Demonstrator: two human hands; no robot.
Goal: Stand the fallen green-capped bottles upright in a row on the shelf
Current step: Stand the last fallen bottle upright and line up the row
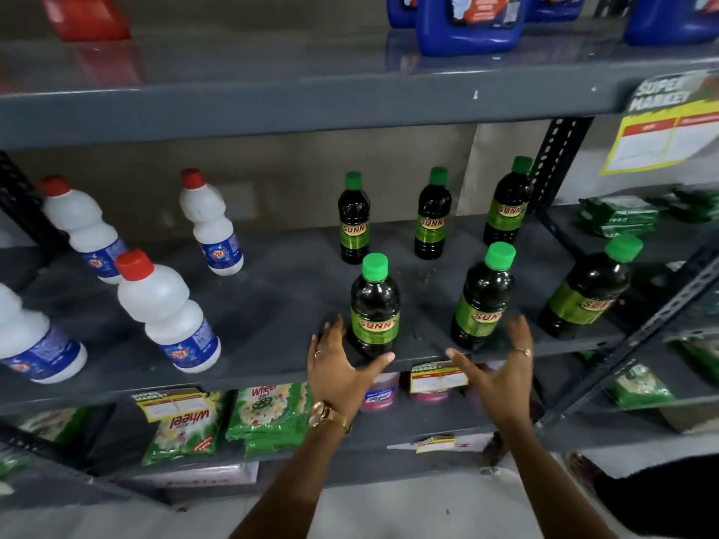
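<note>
Spreading wide, the fingers (330, 336) of the left hand (338, 367) hold nothing, with the thumb reaching toward 3 o'clock under the nearest green-capped bottle (374, 305); I cannot tell whether they touch it. The right hand (502, 371) is open too, its fingers (521, 332) splayed and blurred, empty, just below the middle front bottle (483, 297). Both hands hover at the front edge of the grey shelf (272, 297), a gold watch (328, 416) on the left wrist.

Six dark green-capped bottles stand upright on that shelf: three in front, the third front bottle (589, 287) out at 3 o'clock, and three in a back row (432, 215) toward 12 o'clock. None lies on its side.

Off at 9 o'clock stand white bottles with red caps (167, 309). Blue jugs (469, 23) sit on the shelf above, and green detergent packets (268, 416) fill the shelf below.
</note>
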